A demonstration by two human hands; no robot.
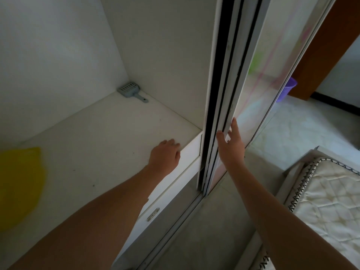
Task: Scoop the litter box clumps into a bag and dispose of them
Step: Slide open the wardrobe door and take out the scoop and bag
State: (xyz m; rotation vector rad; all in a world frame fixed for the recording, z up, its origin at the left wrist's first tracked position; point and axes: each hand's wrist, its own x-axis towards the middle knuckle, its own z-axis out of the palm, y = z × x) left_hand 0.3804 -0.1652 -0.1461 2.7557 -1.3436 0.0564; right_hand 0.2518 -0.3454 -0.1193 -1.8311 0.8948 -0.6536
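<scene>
A grey-blue slotted litter scoop (131,91) lies in the far corner of a white wardrobe shelf (101,145), its handle pointing right. My left hand (165,154) rests on the shelf's front edge with fingers curled over it, holding nothing. My right hand (230,142) is flat against the edge of the sliding wardrobe door (251,90), fingers spread along it. A blurred yellow thing (19,184) sits on the shelf at the far left; I cannot tell what it is. No litter box or bag is in view.
A drawer front with a metal handle (153,214) sits below the shelf. A quilted mattress (327,201) is at the lower right. A purple basket (285,90) stands on the tiled floor (296,129) beyond the door, near a brown door frame (327,45).
</scene>
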